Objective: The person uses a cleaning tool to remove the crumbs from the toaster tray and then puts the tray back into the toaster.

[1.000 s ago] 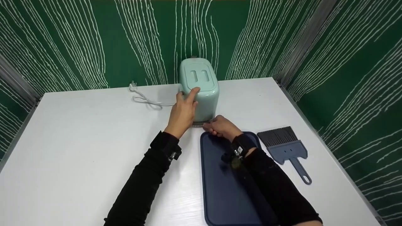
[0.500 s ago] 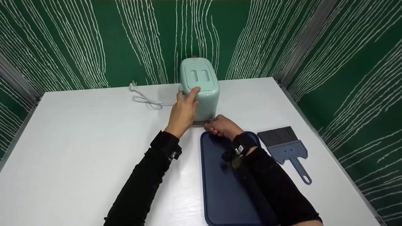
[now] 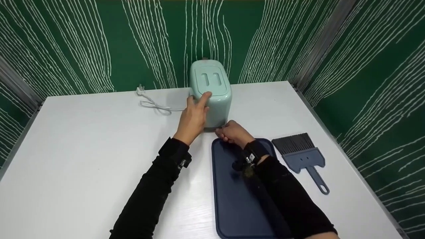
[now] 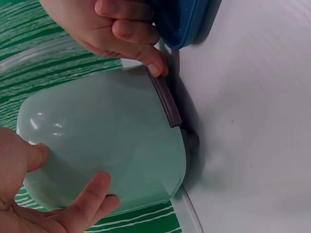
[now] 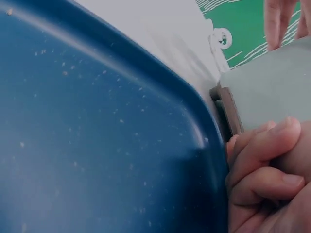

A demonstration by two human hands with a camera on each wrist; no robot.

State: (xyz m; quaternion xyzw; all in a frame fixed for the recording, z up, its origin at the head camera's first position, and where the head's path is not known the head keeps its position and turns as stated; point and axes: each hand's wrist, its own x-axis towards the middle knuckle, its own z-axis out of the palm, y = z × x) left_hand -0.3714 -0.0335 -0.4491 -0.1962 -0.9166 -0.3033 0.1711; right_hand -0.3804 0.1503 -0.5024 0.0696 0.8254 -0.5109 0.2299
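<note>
A mint-green toaster with a lid over its top stands near the back wall. My left hand holds its near left edge, one finger on the top rim and another round the left side. At the toaster's base, my right hand pinches the end of a brown crumb tray with thumb and finger, the other fingers curled. In the left wrist view that tray's edge sits close against the bottom of the toaster. Most of the crumb tray is hidden.
A dark blue tray lies under the right forearm, small crumbs on it in the right wrist view. Right of it lies a blue hand brush with dark bristles. The toaster's white cord and plug rest at the back left.
The strip of crumb tray showing below the toaster's near end has become thinner; it has slid inward. My right hand has shifted very slightly. The left hand stays in place.
</note>
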